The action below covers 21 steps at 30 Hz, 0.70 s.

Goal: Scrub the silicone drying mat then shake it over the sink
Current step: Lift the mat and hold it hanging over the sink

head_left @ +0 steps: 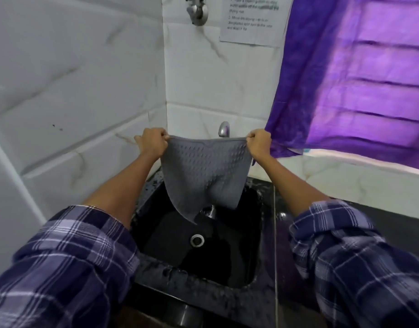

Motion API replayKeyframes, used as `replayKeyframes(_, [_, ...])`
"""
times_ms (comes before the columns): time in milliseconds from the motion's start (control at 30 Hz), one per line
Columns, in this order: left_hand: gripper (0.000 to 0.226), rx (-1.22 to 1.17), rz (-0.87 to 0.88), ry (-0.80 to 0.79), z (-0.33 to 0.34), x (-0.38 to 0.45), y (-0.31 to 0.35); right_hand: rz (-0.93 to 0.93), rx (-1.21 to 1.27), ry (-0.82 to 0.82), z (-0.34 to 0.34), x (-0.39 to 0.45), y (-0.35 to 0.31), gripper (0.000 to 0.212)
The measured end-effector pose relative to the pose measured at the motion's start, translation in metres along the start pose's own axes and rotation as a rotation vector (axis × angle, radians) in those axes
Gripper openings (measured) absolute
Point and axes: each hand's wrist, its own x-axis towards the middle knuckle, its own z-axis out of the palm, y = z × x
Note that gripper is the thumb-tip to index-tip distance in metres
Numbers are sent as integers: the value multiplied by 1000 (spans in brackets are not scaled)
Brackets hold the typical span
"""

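Observation:
A grey silicone drying mat (205, 172) with a raised dot pattern hangs by its top edge above the black sink (255, 254). My left hand (153, 143) pinches its upper left corner. My right hand (258, 144) pinches the upper right corner. The mat sags between them and its lower edge curls inward over the basin. The round drain (197, 239) lies below the mat.
A chrome tap (224, 129) stands behind the mat's top edge, and another fitting (198, 10) is mounted high on the white tiled wall. A purple curtain (360, 74) hangs at the right. The dark wet counter (284, 235) surrounds the sink. A printed paper sheet (251, 20) is stuck on the wall.

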Motion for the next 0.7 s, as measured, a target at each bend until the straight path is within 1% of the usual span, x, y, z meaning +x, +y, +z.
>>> replayKeyframes(100, [23, 61, 22, -24, -5, 8, 5, -4, 4, 45, -10, 1, 0, 25])
replayKeyframes(167, [22, 87, 49, -46, -12, 15, 9, -52, -23, 41, -18, 8, -3, 26])
replayKeyframes(233, [23, 90, 82, -31, -25, 22, 18, -99, -48, 40, -29, 18, -12, 28])
replayKeyframes(267, [24, 75, 100, 5, -31, 26, 24, -114, -48, 54, -36, 23, -16, 28])
replayKeyframes(367, [25, -37, 130, 185, -43, 36, 33, -143, -6, 156, -47, 34, -23, 28])
replayKeyframes(400, [26, -42, 140, 192, -44, 36, 34, -152, -16, 155, -49, 34, -21, 27])
replayKeyframes(467, [26, 64, 162, 67, -39, 26, 34, -143, -91, 10, -49, 27, -12, 25])
replayKeyframes(500, [25, 119, 162, 40, -33, 21, 32, -125, -128, -57, -46, 22, -6, 24])
replayKeyframes(533, [25, 140, 158, 57, -29, 16, 29, -123, -142, -78, -43, 17, -3, 24])
replayKeyframes(600, [27, 94, 137, 147, -28, 14, 24, -158, -123, -34, -43, 14, -4, 25])
replayKeyframes(700, [28, 63, 188, 222, -38, 18, 20, -198, -76, -5, -49, 17, -15, 24])
